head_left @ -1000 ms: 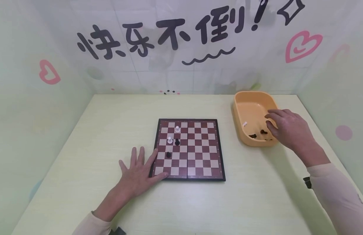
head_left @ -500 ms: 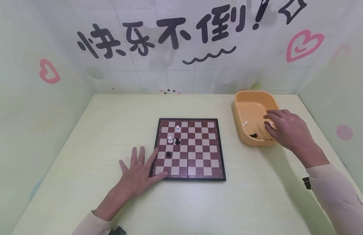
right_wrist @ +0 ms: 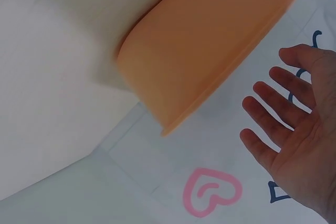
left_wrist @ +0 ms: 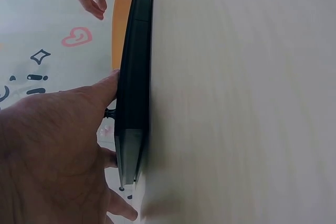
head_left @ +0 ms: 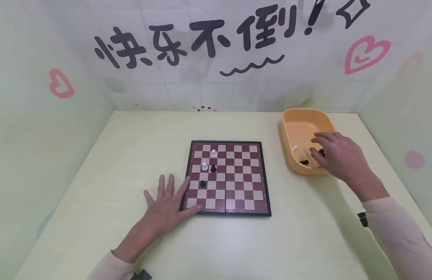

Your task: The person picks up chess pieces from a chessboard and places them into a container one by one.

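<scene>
A pale counter spreads before me, and a checkered chessboard, my landmark, lies flat on it. At its near left corner my left grip is released, fingers splayed and straight, index fingertip at the board's left edge and thumb on its near border. On the board's left half, four pieces stand upright: nearest a black piece, then a second black piece just beside a white piece, and farthest another white piece. Right of the chessboard, my right grip is released too, fingers loosely bent above an orange tray, where a small white piece and dark pieces lie. Beyond the chessboard rises a pale wall with dark lettering.
</scene>
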The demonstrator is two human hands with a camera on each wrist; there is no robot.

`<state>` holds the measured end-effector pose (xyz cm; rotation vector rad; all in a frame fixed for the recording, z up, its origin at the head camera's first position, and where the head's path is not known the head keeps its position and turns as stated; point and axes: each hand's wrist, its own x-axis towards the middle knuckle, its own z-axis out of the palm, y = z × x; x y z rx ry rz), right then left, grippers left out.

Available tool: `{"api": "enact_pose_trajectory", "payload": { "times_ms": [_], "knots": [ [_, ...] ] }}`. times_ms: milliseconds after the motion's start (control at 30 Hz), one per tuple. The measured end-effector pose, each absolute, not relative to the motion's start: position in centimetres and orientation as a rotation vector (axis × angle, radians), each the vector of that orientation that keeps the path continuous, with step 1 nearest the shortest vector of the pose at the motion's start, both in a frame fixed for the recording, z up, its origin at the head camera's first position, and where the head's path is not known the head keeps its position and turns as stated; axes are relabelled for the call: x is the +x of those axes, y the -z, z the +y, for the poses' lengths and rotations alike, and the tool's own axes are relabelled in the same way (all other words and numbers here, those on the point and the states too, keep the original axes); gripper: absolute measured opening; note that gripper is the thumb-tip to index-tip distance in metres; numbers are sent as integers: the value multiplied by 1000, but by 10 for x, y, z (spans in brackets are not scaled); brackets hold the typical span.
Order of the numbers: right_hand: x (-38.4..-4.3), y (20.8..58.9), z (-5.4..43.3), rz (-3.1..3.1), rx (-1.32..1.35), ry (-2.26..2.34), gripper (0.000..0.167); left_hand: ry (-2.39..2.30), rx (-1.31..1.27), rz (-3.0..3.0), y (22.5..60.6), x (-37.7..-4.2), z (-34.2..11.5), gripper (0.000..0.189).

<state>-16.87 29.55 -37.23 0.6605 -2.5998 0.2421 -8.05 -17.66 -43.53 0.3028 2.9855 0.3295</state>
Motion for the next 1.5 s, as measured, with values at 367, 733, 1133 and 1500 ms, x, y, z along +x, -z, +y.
{"api": "enact_pose_trajectory", "payload": {
  "times_ms": [367,733,1133,1500],
  "knots": [
    [-170,379,285,-2560,710,-281,30,-307,304,2990,436,-80,-176,98],
    [-174,378,268,-2522,778,-293,29,-296,308,2989,434,-81,-176,99],
    [-175,380,251,-2544,812,-277,28,-294,311,2978,434,-81,-176,100],
    [-173,386,238,-2598,828,-314,32,-291,303,2975,434,-81,-176,99]
  ]
}}
